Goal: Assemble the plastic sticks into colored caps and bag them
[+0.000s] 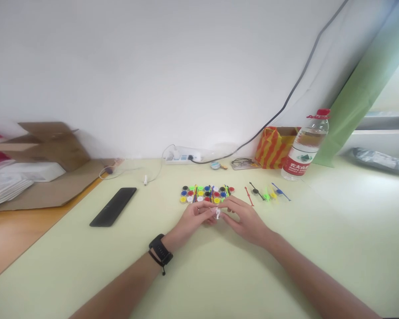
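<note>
Both my hands meet over the table, pinching a small white plastic piece point(217, 213) between them. My left hand point(194, 220), with a black watch point(160, 249) on its wrist, is closed on the piece from the left. From the other side my right hand point(244, 218) has thumb and fingers closed on it too. Just beyond my fingers lie rows of colourful round discs point(190, 193) with thin coloured sticks among them. To the right are several arrow-shaped pieces, among them a red one point(249, 196), a black one with a disc point(256, 191) and a blue one point(280, 192).
A black phone-like slab point(113, 207) lies at left. Along the wall are a power strip point(182, 157), a cable point(146, 179), a striped bag point(274, 147) and a large water bottle point(304, 148). An opened cardboard box point(61, 144) stands far left.
</note>
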A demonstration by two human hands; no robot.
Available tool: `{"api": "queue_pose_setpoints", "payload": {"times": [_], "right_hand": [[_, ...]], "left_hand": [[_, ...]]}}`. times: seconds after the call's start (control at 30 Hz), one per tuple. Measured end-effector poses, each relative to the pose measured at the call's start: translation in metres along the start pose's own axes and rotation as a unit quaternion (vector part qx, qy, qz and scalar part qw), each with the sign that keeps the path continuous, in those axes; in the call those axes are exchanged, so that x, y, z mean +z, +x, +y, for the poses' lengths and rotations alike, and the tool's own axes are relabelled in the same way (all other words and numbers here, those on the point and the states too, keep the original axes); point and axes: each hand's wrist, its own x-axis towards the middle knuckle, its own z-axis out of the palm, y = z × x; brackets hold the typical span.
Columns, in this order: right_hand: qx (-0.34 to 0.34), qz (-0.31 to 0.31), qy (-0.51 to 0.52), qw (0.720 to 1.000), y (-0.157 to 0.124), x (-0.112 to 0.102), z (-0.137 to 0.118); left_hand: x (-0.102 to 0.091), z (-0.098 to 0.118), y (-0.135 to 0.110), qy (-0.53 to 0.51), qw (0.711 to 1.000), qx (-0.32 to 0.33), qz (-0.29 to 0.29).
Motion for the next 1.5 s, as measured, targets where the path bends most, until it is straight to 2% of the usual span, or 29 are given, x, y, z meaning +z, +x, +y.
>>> {"api": "queue_pose_setpoints", "payload": {"times": [0.27, 0.43, 0.53, 0.67, 0.8, 0.9, 1.03, 1.2, 1.5], "right_hand": [[0.000, -0.039, -0.057, 0.998, 0.000, -0.002, -0.007], [0.036, -0.027, -0.049, 0.998, 0.002, -0.007, -0.001], [0.073, 0.018, -0.114, 0.991, 0.003, -0.018, 0.018], [0.138, 0.063, -0.241, 0.958, -0.001, -0.038, 0.060], [0.171, 0.067, -0.289, 0.940, -0.009, -0.050, 0.098], [0.198, 0.046, -0.307, 0.930, -0.014, -0.051, 0.112], [0.234, 0.040, -0.328, 0.914, -0.018, -0.052, 0.120], [0.244, 0.058, -0.348, 0.903, -0.020, -0.056, 0.126], [0.196, 0.069, -0.322, 0.924, -0.016, -0.054, 0.123]], "left_hand": [[0.001, -0.002, 0.001, 0.064, 0.997, 0.016, -0.030], [0.002, -0.002, 0.001, 0.088, 0.995, 0.008, -0.034], [0.002, -0.001, 0.000, 0.092, 0.995, -0.002, -0.036], [0.002, -0.001, 0.000, 0.097, 0.994, -0.012, -0.041], [0.003, -0.002, 0.000, 0.093, 0.995, -0.013, -0.043], [0.003, -0.003, 0.000, 0.088, 0.995, -0.014, -0.043], [0.002, -0.003, 0.000, 0.084, 0.995, -0.013, -0.047], [0.001, -0.004, 0.001, 0.085, 0.995, -0.011, -0.055], [0.000, -0.004, 0.000, 0.088, 0.995, -0.009, -0.056]]}}
